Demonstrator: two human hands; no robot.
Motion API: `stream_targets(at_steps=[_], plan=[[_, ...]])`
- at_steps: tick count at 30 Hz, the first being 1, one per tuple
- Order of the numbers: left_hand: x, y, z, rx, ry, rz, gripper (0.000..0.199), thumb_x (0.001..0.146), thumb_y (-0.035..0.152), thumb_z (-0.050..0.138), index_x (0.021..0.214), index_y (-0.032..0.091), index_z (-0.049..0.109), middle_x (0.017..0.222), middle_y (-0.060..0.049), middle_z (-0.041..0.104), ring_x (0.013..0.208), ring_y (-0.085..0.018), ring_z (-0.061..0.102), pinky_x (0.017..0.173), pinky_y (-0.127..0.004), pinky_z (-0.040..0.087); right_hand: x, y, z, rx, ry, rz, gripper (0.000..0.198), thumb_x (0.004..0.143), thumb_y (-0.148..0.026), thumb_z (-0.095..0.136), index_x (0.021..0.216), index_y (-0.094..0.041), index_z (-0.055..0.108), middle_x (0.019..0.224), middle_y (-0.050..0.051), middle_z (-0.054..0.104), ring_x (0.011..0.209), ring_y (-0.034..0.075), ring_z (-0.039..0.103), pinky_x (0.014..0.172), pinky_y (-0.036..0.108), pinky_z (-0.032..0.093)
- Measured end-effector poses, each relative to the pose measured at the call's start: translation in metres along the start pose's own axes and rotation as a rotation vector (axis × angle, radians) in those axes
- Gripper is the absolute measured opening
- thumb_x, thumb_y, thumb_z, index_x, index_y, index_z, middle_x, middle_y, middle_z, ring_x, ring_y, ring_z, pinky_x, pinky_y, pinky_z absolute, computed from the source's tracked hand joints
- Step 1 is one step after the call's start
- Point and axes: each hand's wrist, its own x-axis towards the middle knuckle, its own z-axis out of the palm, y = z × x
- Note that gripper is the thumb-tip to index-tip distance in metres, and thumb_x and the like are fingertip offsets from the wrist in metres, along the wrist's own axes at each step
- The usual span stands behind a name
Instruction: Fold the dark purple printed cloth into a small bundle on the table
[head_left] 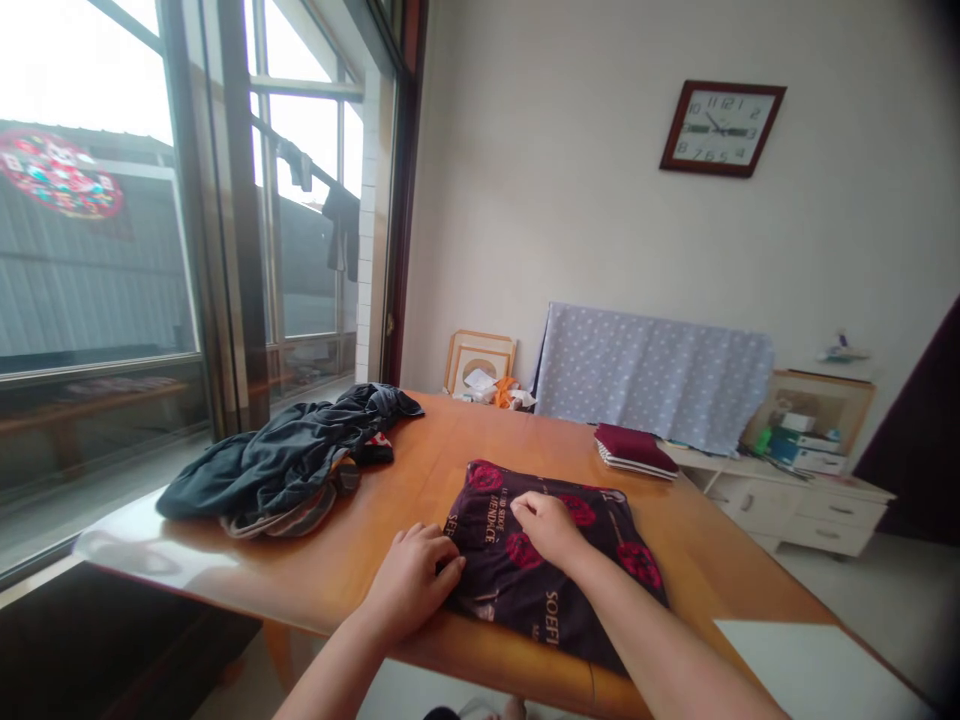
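A dark cloth (517, 590) with red roses and pale lettering lies folded into a flat, roughly square bundle at the table's near edge. At its left edge is my left hand (416, 578), fingers curled and thumb against the fabric, closed on that edge. My right hand (546, 528) rests on top of the bundle, left of its middle, with the fingers drawn together in a loose fist; no cloth shows raised between them. The forearm crosses over the bundle's right part and hides some of it.
On the wooden table (480, 430), a heap of dark clothes (292, 450) lies to the left. Folded maroon and striped cloths (636, 450) sit at the far right. A white sheet (810, 665) covers the near right corner. Tall windows (97, 260) stand left.
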Motion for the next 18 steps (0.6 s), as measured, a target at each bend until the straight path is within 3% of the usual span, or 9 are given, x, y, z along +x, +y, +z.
stream_targets(at_steps=[7,13,18], plan=[[-0.001,-0.005,0.011,-0.016,0.012,-0.022,0.017,0.089,0.029,0.057,0.079,0.025,0.070,0.089,-0.005,0.064,0.090,-0.022,0.055,0.080,-0.034,0.039,0.077,-0.002,0.026,-0.080,-0.056,0.127,0.024,0.087,-0.033,0.054,0.087,-0.020,0.074,0.067,0.000,0.068,0.065,0.016,0.064,0.064,0.024,0.044],[0.001,-0.008,0.013,-0.035,0.014,-0.023,0.015,0.086,0.021,0.058,0.079,0.027,0.069,0.087,-0.004,0.064,0.089,-0.022,0.054,0.079,-0.035,0.040,0.136,0.000,0.047,-0.167,-0.084,0.198,0.032,0.082,-0.030,0.060,0.109,-0.022,0.074,0.092,0.007,0.076,0.084,0.022,0.071,0.074,0.027,0.050],[0.002,-0.010,0.014,-0.042,-0.003,-0.035,0.016,0.085,0.019,0.058,0.077,0.027,0.069,0.088,-0.005,0.064,0.089,-0.022,0.054,0.079,-0.036,0.040,0.160,0.013,0.073,-0.235,-0.145,0.245,0.047,0.069,-0.023,0.069,0.116,-0.019,0.072,0.108,0.012,0.075,0.096,0.026,0.070,0.079,0.029,0.051]])
